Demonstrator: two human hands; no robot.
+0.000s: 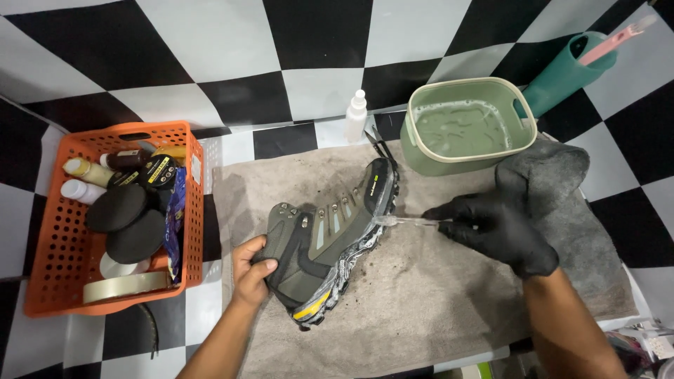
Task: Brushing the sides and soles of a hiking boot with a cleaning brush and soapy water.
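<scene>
While my bare left hand (254, 270) clamps the heel of the grey hiking boot (330, 242) at centre, my gloved right hand (502, 228) at three o'clock pinches a clear brush (411, 221) against its soapy sole. Suds could slick my grip and let the boot twist. It lies on a grey towel (421, 302) over checkered tiles (232, 63), green basin (469, 126) at one o'clock, orange basket (49, 267) at nine.
</scene>
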